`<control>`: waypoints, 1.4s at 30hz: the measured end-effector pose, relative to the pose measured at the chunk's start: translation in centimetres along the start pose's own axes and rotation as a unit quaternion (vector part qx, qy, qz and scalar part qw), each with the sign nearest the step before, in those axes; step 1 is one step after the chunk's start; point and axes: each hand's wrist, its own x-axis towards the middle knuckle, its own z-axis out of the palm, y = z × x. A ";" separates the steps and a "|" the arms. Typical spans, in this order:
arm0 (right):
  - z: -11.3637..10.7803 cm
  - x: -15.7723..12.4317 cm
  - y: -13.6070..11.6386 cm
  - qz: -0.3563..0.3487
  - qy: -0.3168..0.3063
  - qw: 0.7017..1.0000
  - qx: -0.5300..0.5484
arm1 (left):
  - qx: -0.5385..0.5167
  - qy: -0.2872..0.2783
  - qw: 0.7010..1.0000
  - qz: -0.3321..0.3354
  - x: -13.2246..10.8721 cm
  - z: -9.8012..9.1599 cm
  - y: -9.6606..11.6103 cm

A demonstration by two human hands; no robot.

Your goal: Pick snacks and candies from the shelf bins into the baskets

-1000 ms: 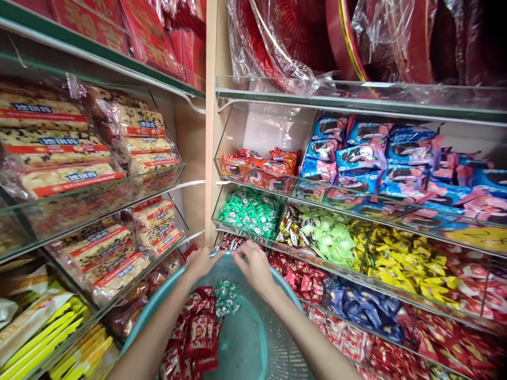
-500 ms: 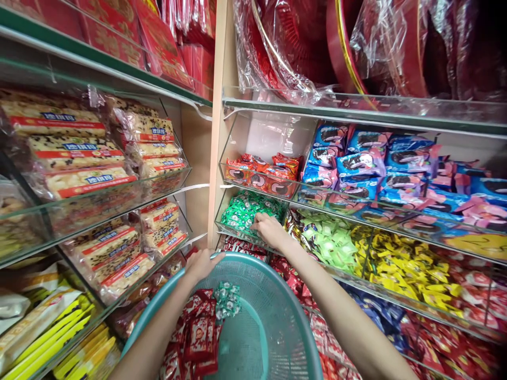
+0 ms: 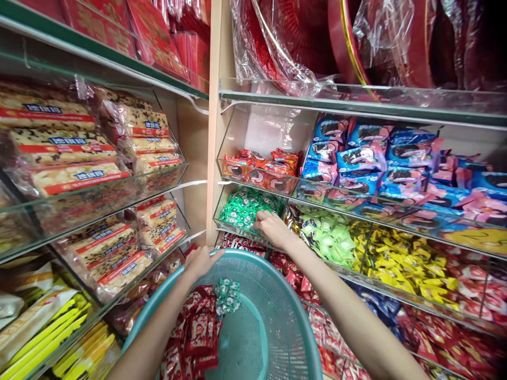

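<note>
My left hand is closed over the far rim of a round teal plastic basket. Inside the basket, a pile of red packets lies on the left beside a small heap of green-wrapped candies. My right hand reaches over the front lip of a clear shelf compartment filled with loose green-wrapped candies. Its fingers are curled down against those candies; the fingertips are partly hidden, so whatever they grip cannot be made out.
Right of the green candies are light-green candies and yellow candies. Above sit red packets and blue snack packs behind clear lips. Packaged puffed bars fill the left shelves. A wooden post divides the shelving.
My right hand has shifted very slightly right and up among the green candies. The left hand stays on the basket rim. The view has moved a little.
</note>
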 end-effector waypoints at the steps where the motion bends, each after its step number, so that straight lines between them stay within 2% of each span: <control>1: -0.1 -0.1 0.0 -0.003 0.000 1.000 -0.001 | 0.002 -0.001 1.000 -0.002 0.0 0.0 0.0; 10: -1.0 -1.1 0.1 -0.001 0.016 0.999 -0.051 | 0.005 0.000 1.000 -0.010 0.0 0.1 -0.1; 14: -0.4 -1.3 0.5 0.015 0.041 0.995 -0.087 | 0.001 -0.002 1.000 -0.007 0.0 0.3 0.0; 18: 0.2 -1.3 0.5 0.025 0.037 0.994 -0.104 | -0.005 0.000 1.000 -0.001 0.2 0.5 0.0; 34: 0.2 -1.3 0.0 0.036 0.024 0.998 -0.053 | 0.001 0.002 1.000 -0.009 -0.2 0.1 -0.1; 38: -1.3 -1.8 0.1 0.043 0.033 0.998 -0.024 | 0.003 -0.004 1.000 -0.015 -0.4 -0.2 0.0; 42: -4.3 -2.8 -1.0 0.068 0.110 0.991 0.045 | 0.000 -0.009 1.000 -0.026 -0.4 -0.3 0.3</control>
